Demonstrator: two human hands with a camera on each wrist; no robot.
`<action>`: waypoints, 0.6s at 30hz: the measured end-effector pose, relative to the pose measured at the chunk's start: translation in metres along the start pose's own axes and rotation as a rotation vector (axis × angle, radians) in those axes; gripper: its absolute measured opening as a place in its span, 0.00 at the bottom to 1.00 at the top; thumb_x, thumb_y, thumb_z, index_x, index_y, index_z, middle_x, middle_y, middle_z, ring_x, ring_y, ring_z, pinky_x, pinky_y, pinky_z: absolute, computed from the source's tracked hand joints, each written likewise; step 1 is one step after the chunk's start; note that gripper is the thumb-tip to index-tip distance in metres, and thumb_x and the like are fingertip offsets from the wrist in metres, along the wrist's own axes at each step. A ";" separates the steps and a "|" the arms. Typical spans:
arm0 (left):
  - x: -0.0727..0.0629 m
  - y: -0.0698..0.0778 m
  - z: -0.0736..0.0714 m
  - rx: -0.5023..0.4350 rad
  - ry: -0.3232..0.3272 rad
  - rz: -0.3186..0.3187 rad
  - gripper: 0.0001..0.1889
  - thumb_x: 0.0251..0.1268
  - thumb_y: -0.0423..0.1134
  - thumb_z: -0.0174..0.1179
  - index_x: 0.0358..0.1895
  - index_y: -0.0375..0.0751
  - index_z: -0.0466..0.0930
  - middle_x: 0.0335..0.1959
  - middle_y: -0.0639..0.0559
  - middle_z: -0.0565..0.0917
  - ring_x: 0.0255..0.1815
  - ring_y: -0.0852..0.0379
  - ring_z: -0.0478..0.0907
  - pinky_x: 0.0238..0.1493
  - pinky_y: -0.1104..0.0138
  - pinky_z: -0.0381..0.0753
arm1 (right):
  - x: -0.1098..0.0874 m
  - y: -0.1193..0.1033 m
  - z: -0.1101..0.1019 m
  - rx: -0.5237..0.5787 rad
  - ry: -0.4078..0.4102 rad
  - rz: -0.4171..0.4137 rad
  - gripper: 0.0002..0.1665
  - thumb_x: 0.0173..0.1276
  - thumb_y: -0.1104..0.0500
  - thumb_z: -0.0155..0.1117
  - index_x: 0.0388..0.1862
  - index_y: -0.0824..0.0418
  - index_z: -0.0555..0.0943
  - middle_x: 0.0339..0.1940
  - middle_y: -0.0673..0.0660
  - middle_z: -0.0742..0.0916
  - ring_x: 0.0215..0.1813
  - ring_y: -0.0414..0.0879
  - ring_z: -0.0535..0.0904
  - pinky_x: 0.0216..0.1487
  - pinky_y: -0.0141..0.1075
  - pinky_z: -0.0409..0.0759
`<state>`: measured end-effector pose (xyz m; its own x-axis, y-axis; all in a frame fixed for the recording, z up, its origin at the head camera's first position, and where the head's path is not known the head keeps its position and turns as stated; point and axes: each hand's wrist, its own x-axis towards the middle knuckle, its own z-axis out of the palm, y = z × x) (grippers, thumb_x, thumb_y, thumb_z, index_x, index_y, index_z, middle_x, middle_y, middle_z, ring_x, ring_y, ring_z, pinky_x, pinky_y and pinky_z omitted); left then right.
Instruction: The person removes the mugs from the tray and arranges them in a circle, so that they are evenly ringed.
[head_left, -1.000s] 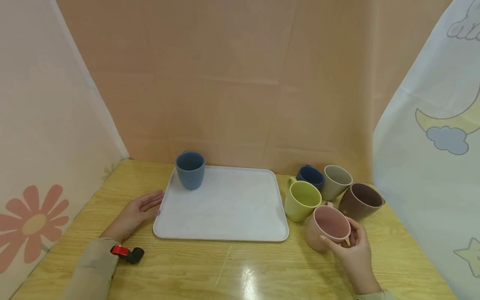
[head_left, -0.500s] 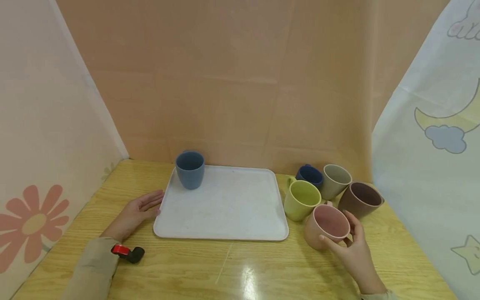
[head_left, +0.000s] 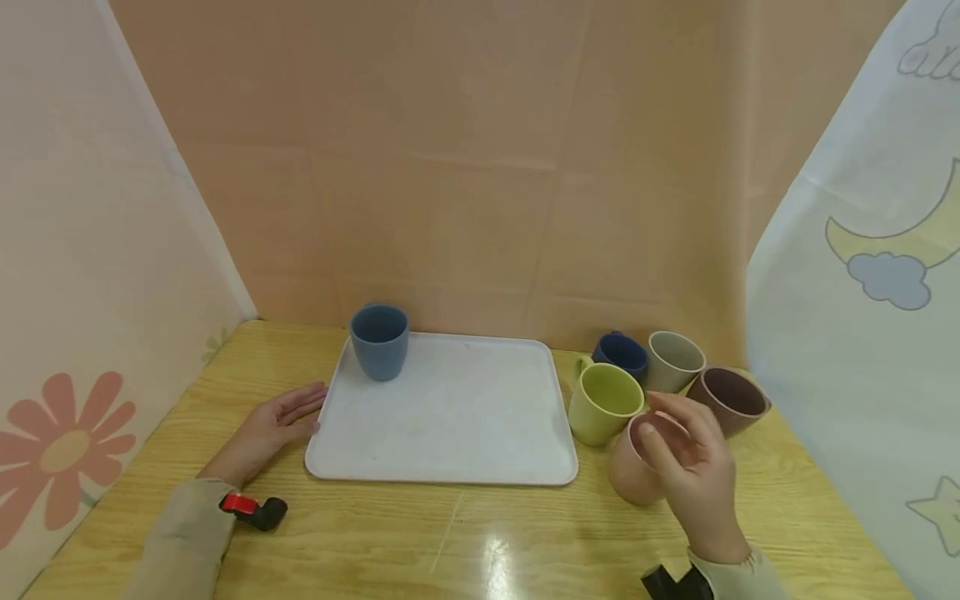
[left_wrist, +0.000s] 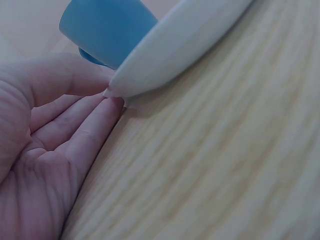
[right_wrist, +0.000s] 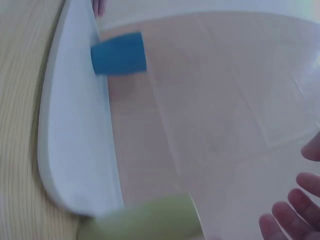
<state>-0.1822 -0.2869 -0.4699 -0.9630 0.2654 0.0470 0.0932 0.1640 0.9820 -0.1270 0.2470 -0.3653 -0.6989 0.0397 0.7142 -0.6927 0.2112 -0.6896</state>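
My left hand (head_left: 270, 429) rests on the table beside the white tray (head_left: 457, 433), fingers fairly straight, with fingertips and thumb at its left rim. In the left wrist view the thumb (left_wrist: 75, 75) and fingertips meet the tray edge. My right hand (head_left: 701, 487) hovers over the pink mug (head_left: 632, 477), its thumb and fingers apart with nothing between them; it hides part of the mug's rim. In the right wrist view the spread fingers (right_wrist: 290, 220) hold nothing. A grey-blue mug (head_left: 381, 350) stands upright at the tray's back left corner.
Close around the pink mug stand a yellow-green mug (head_left: 600, 408), a dark blue mug (head_left: 620, 353), a beige mug (head_left: 672, 362) and a brown mug (head_left: 727, 404). An orange-brown sheet (head_left: 450, 167) backs the wooden table (head_left: 390, 533), with printed sheets at both sides.
My right hand has let go of the pink mug and lifted above it, turning so that its wrist device shows. The pink mug stays in place. The left hand and tray have not moved.
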 end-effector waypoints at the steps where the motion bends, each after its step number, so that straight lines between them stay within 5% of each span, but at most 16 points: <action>1: 0.000 0.000 0.000 -0.002 0.000 0.004 0.37 0.73 0.34 0.62 0.78 0.26 0.55 0.76 0.27 0.60 0.63 0.78 0.70 0.58 0.81 0.72 | 0.001 0.000 0.008 -0.009 -0.031 0.005 0.23 0.58 0.87 0.59 0.54 0.81 0.78 0.52 0.64 0.81 0.53 0.42 0.82 0.55 0.28 0.81; 7: 0.000 0.002 0.000 -0.008 0.002 -0.002 0.37 0.73 0.34 0.62 0.78 0.27 0.54 0.76 0.28 0.60 0.63 0.78 0.70 0.58 0.81 0.72 | 0.010 0.009 0.056 -0.041 -0.246 0.054 0.21 0.63 0.82 0.63 0.55 0.75 0.80 0.52 0.65 0.82 0.56 0.43 0.80 0.54 0.29 0.82; 14: 0.000 0.001 0.002 0.011 0.002 -0.015 0.37 0.74 0.35 0.62 0.79 0.29 0.54 0.76 0.30 0.61 0.63 0.77 0.70 0.58 0.81 0.71 | 0.023 0.017 0.107 0.268 -0.444 0.265 0.21 0.70 0.73 0.62 0.62 0.75 0.76 0.59 0.57 0.82 0.60 0.47 0.80 0.57 0.36 0.82; 18: 0.000 0.002 0.000 0.008 0.000 -0.017 0.37 0.74 0.35 0.61 0.79 0.29 0.54 0.76 0.31 0.61 0.64 0.77 0.69 0.59 0.81 0.71 | 0.028 0.031 0.137 0.335 -0.523 0.328 0.22 0.71 0.72 0.61 0.63 0.75 0.75 0.60 0.60 0.82 0.62 0.53 0.78 0.61 0.39 0.80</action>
<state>-0.1817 -0.2862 -0.4679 -0.9644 0.2626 0.0305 0.0789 0.1759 0.9812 -0.1922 0.1212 -0.3826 -0.8171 -0.4426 0.3693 -0.3902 -0.0469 -0.9195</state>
